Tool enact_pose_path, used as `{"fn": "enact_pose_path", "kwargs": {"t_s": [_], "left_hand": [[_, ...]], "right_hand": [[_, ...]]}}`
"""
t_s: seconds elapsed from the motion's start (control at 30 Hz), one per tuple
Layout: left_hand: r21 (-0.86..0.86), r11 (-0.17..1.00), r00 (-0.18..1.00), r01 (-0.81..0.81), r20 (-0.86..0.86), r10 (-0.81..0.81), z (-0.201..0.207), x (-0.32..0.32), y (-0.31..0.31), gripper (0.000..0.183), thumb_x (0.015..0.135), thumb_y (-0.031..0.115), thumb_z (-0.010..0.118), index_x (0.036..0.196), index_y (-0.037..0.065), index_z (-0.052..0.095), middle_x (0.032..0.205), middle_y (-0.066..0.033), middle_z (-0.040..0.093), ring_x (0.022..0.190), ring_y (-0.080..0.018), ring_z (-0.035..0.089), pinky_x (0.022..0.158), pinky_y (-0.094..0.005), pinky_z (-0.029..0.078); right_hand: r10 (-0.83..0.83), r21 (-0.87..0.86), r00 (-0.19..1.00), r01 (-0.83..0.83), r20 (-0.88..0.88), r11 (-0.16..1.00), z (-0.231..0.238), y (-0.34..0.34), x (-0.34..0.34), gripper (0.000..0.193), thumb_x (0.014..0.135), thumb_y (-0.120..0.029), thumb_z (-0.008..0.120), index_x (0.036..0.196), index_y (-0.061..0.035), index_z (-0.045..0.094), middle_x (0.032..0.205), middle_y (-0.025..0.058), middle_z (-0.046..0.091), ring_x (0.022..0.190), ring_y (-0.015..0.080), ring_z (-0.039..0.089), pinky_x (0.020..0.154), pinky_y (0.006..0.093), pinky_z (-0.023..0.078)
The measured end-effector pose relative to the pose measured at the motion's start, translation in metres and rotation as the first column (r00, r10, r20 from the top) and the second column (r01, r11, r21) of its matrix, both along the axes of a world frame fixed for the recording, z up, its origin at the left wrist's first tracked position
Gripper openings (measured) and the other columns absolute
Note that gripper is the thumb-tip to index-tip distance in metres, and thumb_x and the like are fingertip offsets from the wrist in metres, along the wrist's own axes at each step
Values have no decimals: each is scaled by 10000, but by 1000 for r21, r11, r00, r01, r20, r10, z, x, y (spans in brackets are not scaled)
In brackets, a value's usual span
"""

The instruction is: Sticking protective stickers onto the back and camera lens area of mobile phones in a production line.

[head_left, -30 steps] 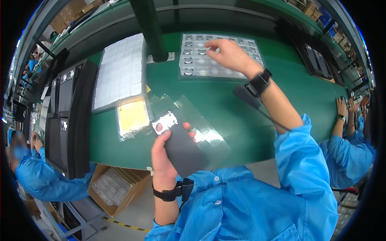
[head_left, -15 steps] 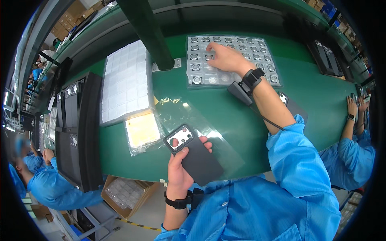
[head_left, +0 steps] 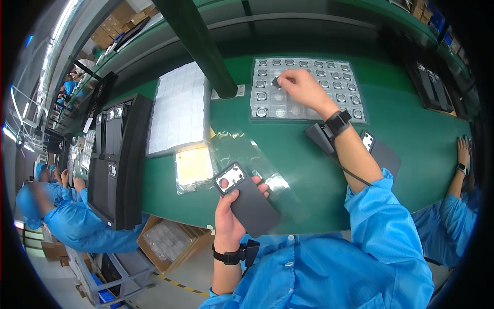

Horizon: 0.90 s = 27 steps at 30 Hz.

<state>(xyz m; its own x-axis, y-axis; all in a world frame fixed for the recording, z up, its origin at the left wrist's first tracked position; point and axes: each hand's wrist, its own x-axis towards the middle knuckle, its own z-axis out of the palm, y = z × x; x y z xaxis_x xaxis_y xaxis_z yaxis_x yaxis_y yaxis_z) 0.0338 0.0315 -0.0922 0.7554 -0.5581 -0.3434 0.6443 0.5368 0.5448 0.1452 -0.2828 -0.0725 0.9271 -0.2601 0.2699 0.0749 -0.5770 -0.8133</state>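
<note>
A dark phone case (head_left: 256, 210) with a silver camera plate, pierced by a round hole, is in my left hand (head_left: 229, 219). My left thumb presses its near edge and the fingertips show past the far side. Over the clear tray (head_left: 295, 111) my right hand (head_left: 307, 91) pinches a small dark part (head_left: 277, 83), its exact shape partly covered by the fingers. Round metal-rimmed parts (head_left: 261, 97) fill many of the tray's pockets; several near its lower left hold none. Another dark phone case (head_left: 385, 155) lies beside my right forearm.
A stack of white moulded trays (head_left: 179, 110) and a yellowish bagged packet (head_left: 194, 167) lie left of centre, near clear film (head_left: 257, 159). A green post (head_left: 200, 46) rises behind. Black bins of cases (head_left: 133, 165) stand left; co-workers sit at both sides.
My right hand has lifted slightly, and a small dark part now shows between its fingertips. The left hand keeps the phone case nearly still. The whole view has shifted a little.
</note>
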Motion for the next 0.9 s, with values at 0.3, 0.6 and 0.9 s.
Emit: {"fn": "enact_pose_path", "kwargs": {"t_s": [0.3, 0.6, 0.9], "left_hand": [[-47, 998, 999, 33, -2, -33, 0, -2, -2, 542, 889, 167, 512, 1372, -50, 394, 1324, -216, 533, 1178, -358, 566, 1029, -486, 458], [-6, 999, 998, -36, 57, 36, 6, 3, 3, 532, 884, 125, 510, 1378, -6, 361, 1305, -235, 533, 1085, -361, 608, 897, -508, 542], [209, 968, 967, -138, 241, 86, 19, 17, 18, 400, 986, 184, 542, 1321, 54, 367, 1115, -181, 630, 941, -255, 677, 765, -403, 596]], "right_hand": [[475, 352, 880, -445, 0, 823, 57, 59, -39, 305, 952, -126, 535, 1238, -51, 606, 755, -14, 620, 685, 46, 527, 609, 225, 421], [605, 281, 790, -561, -99, 779, 60, 105, -54, 291, 915, -94, 511, 1180, -54, 626, 759, 46, 642, 700, 100, 567, 632, 290, 445], [722, 208, 655, -692, -222, 692, 65, 124, -71, 152, 849, -45, 584, 991, 10, 588, 694, 98, 664, 638, 163, 626, 635, 308, 480]]}}
